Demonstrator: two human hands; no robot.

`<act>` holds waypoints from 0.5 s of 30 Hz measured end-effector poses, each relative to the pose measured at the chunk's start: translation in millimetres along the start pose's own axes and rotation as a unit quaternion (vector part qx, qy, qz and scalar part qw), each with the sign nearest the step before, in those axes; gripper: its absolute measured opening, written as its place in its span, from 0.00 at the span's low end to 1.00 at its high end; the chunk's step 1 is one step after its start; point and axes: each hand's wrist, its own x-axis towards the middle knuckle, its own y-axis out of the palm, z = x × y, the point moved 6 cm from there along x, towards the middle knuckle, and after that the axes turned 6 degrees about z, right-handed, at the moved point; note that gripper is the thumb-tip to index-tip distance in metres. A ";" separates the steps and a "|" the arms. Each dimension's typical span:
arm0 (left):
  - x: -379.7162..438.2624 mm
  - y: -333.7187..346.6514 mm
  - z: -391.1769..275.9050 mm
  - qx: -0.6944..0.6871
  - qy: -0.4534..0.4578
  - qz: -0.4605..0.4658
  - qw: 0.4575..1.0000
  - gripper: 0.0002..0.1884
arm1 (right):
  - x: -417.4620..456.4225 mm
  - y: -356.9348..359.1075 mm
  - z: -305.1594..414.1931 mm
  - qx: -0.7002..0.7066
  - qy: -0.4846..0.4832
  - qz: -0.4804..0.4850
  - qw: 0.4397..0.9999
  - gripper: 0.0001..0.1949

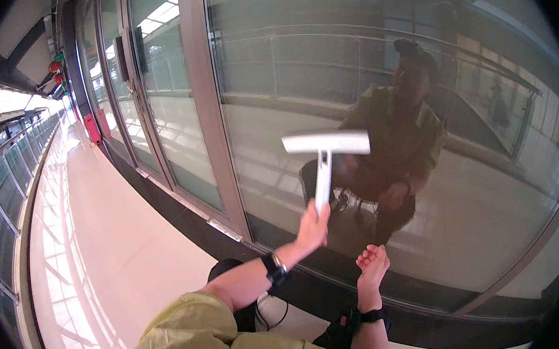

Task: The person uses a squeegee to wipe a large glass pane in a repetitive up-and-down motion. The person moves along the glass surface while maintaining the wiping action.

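Observation:
My left hand (312,226) grips the handle of a white window squeegee (326,143). The squeegee's wide head is uppermost, in front of a large dark glass pane (275,120). Motion blurs it a little, and I cannot tell whether its blade touches the glass. To the lower right, my right hand (373,266) is raised near the foot of the pane, its fingers curled in and nothing visible in them. Black bands circle both wrists. A person crouching in front of the pane shows as a reflection in it.
Brown metal frames (208,96) divide the pane from glass doors with dark handles (121,58). A black sill (189,222) runs below. On the left, a pale glossy walkway (109,224) follows a glass-panelled railing (0,199). A red object (91,128) stands farther along.

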 end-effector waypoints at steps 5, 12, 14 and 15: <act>37.9 -26.3 -23.5 -0.025 -0.005 -0.035 0.999 0.17 | 2.1 -9.9 3.3 -0.004 -0.013 -0.025 1.000 0.19; 142.3 -157.6 -134.2 -0.054 0.119 -0.149 0.980 0.19 | -1.6 -1.9 3.1 0.011 -0.030 -0.007 0.999 0.19; 141.8 -144.2 -116.5 -0.076 0.115 -0.172 0.975 0.19 | -1.8 -4.5 1.9 0.011 -0.028 -0.007 1.000 0.19; 134.2 -128.8 -95.3 -0.069 0.115 -0.171 0.976 0.19 | -1.6 -3.0 1.6 0.011 -0.025 -0.003 1.000 0.19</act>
